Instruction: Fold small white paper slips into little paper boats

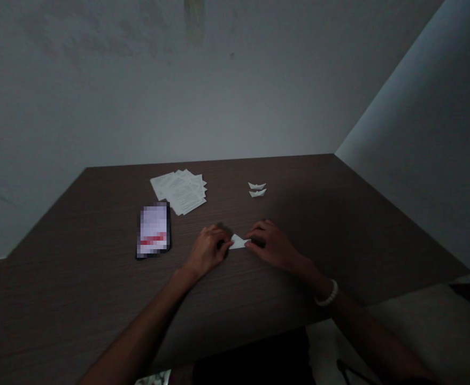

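Observation:
A small folded piece of white paper, with a pointed top, is held low over the table between my two hands. My left hand pinches its left end with thumb and fingers. At the other end, my right hand pinches the paper's right corner. Both ends of the paper are partly hidden by my fingertips. Farther back on the table sit two small folded paper boats, one close behind the other.
A fanned pile of printed paper sheets lies at the back left of the brown table. Nearer to me is a phone with a blurred screen. A wall rises behind the table's far edge.

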{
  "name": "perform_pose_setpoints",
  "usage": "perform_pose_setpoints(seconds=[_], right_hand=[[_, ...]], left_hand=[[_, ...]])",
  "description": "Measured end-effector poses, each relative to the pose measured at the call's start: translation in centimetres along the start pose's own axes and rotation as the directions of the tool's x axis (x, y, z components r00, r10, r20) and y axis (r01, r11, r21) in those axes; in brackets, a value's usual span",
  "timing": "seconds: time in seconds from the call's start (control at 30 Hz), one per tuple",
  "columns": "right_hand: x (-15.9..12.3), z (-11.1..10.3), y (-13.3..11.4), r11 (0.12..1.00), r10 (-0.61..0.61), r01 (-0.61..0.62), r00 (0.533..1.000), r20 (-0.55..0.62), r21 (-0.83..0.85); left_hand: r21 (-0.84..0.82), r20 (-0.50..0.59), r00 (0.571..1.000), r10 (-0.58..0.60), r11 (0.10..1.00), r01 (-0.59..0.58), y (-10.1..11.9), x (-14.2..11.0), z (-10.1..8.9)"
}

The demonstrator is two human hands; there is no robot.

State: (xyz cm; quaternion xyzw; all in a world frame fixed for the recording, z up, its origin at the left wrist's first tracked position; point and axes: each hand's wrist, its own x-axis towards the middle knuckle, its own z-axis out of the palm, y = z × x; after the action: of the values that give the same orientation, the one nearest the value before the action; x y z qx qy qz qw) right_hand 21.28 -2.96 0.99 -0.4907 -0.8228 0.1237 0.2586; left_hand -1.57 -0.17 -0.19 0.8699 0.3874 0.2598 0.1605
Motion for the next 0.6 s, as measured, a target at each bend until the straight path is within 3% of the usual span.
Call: perform_pose_setpoints(seconds=[0.43, 0.6], right_hand=[[1.4, 0.2, -0.1, 0.999, -0.027, 0.024, 0.997, 0.074, 0.033], [1.6, 0.2, 0.1, 0.991, -0.109, 0.102, 0.991, 0.075, 0.089]], left_hand=[[-0.001, 0.016, 1.0, -0.016, 1.0, 0.016, 0.0, 0.0, -0.1], [-0.002, 0.021, 1.0, -0.009, 1.0, 0.009, -0.1, 0.0, 0.0]])
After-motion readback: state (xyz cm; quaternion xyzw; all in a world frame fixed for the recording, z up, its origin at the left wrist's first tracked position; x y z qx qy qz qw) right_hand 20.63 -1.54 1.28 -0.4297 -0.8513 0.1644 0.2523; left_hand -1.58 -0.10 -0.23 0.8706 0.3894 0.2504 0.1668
